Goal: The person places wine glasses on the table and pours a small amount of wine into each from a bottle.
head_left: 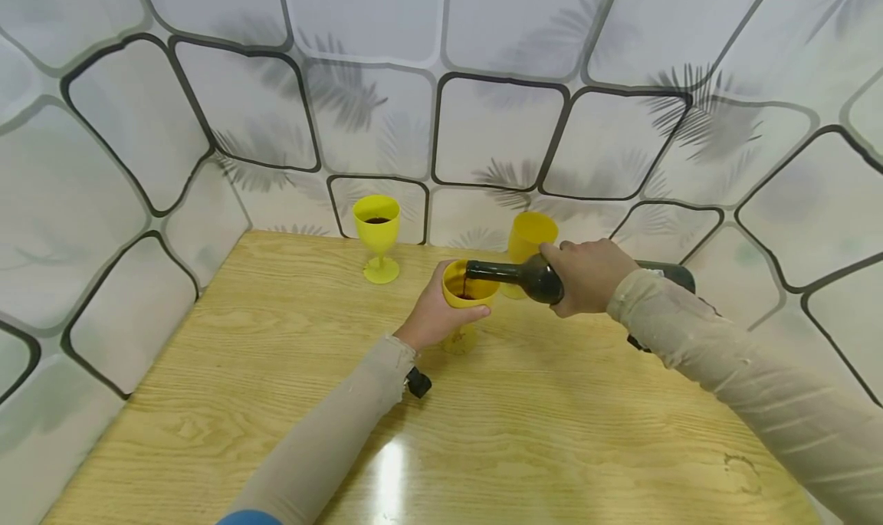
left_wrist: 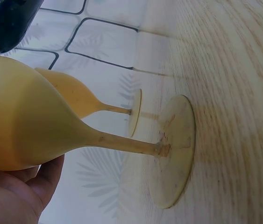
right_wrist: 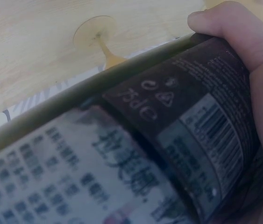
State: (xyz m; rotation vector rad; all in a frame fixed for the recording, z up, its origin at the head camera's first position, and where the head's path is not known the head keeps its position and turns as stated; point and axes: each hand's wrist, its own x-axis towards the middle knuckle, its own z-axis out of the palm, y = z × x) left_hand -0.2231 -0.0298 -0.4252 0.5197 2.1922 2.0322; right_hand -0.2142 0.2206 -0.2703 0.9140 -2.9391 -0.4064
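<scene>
My left hand (head_left: pixel 438 314) grips the bowl of a yellow goblet (left_wrist: pixel 33 121), its thumb and fingers around the sides. In the left wrist view the goblet's foot meets the wooden table. My right hand (head_left: pixel 592 276) holds a dark green wine bottle (head_left: pixel 541 278) tipped nearly level, its mouth at the goblet's rim. A thin dark stream falls from the mouth, and dark liquid (head_left: pixel 465 296) lies in the bowl. The right wrist view shows the bottle's printed label (right_wrist: pixel 168 121) with the thumb across it.
A second yellow goblet (head_left: pixel 378 230) holding dark liquid stands at the back left. A third yellow goblet (head_left: pixel 530 230) stands behind the bottle; its contents are hidden. The wooden table (head_left: pixel 290 341) ends at a patterned wall (head_left: pixel 500 130).
</scene>
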